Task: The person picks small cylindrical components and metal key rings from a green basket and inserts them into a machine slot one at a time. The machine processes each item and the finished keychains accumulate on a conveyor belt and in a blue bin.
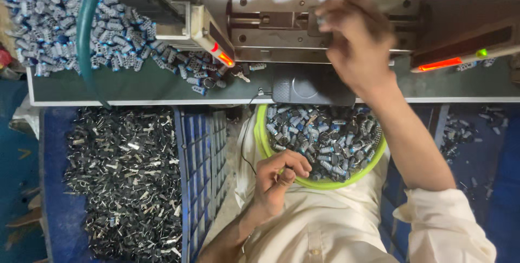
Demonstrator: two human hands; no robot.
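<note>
Left hand (279, 173): fingers curled in, tips pinched together at the near rim of the green bowl (264, 145). Can't tell what's between them, probably one small part, too small to resolve. Bowl sits in the lap, full of small grey-blue cylindrical parts (325, 138), which lie just beside and right of the fingertips.

Right hand (355, 38): raised to the machine fixture (271, 24) above the bench, motion-blurred. Fingers bent and close together at the dark slot; a small part seems to be at the tips, grip not clear.

Bench (135, 87): big heap of the same parts (59, 24) at upper left, green hose (84, 35) across it. Black pad (311, 87) at bench edge below right hand. Blue crate (203, 165) and pile of dark clips (124, 176) at lower left.
</note>
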